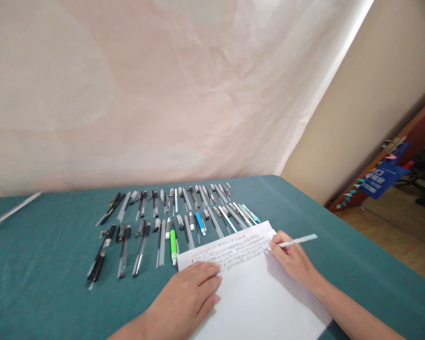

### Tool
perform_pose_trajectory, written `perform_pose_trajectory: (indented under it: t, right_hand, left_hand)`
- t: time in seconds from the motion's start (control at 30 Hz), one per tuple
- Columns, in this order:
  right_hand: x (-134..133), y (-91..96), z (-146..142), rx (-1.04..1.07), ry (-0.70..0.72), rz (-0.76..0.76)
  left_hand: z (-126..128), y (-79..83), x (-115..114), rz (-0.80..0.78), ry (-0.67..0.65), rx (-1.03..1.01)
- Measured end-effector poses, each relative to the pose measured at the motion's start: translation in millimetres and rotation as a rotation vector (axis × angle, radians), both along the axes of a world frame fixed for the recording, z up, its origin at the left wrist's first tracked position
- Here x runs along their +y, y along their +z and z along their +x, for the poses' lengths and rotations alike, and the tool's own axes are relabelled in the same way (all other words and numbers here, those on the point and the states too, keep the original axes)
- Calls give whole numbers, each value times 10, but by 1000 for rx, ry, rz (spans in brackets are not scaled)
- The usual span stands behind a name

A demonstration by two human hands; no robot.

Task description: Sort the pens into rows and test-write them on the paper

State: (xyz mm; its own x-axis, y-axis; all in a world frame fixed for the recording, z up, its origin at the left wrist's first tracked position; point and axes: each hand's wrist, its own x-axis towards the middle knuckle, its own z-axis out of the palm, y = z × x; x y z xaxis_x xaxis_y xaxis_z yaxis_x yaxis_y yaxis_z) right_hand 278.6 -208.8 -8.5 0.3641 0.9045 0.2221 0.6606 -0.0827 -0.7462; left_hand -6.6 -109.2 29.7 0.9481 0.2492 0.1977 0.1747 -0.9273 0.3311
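Note:
A white sheet of paper (pixel 248 302) lies on the table, its upper part covered with several lines of small handwriting. My left hand (pixel 187 295) rests flat on the paper's left side, fingers stretched out over the lower lines of writing. At the upper right of the sheet, my right hand (pixel 292 257) pinches a slim white pen (pixel 302 239) with a pale blue end. The pen's back end points to the right, and its tip is at the written lines, mostly hidden by my fingers. Whether the tip touches the paper I cannot tell.
Rows of pens and loose caps lie beyond the paper, among them a green pen (pixel 173 246) and a blue one (pixel 200 224). A long clear stick-like object (pixel 14 211) lies at far left. Behind the green-covered table (pixel 49 264) hangs a pale curtain (pixel 163 94).

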Motion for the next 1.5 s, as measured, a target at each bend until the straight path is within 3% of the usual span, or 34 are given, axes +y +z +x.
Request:
perform_pose_trajectory:
  t: [1.2, 1.5]
  right_hand:
    - [-1, 6, -4, -66, 8, -28]
    - [-3, 39, -30, -38, 1, -26]
  left_hand:
    - [-12, -9, 3, 33, -3, 50]
    - [-10, 2, -6, -14, -1, -17]
